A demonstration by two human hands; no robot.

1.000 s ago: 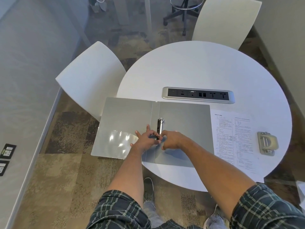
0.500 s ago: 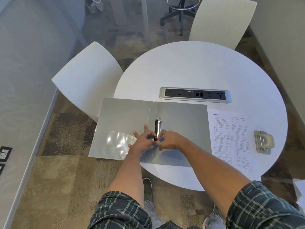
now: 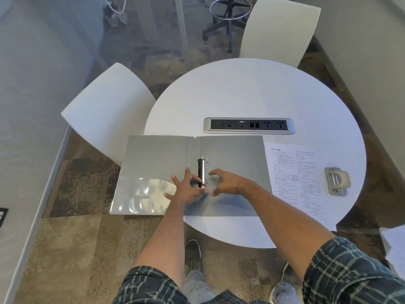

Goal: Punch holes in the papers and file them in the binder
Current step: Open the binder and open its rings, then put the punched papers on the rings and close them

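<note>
A grey binder (image 3: 232,154) lies open on the round white table (image 3: 252,93), its left cover hanging over the table's edge. Its metal ring mechanism (image 3: 203,171) runs along the spine. My left hand (image 3: 186,189) rests on the binder with thumb and forefinger at the near end of the rings. Just right of the rings hovers my right hand (image 3: 225,182), fingers spread, holding nothing. A printed paper (image 3: 293,174) lies right of the binder. Further right sits a grey hole punch (image 3: 336,181).
A power socket strip (image 3: 248,125) is set into the table behind the binder. White chairs stand at the left (image 3: 107,115) and at the back (image 3: 278,29). More paper (image 3: 394,244) shows at the lower right edge. A wall runs along the right.
My right hand has come off the ring mechanism and moved slightly right, its fingers spreading. My left hand stays at the rings' near end.
</note>
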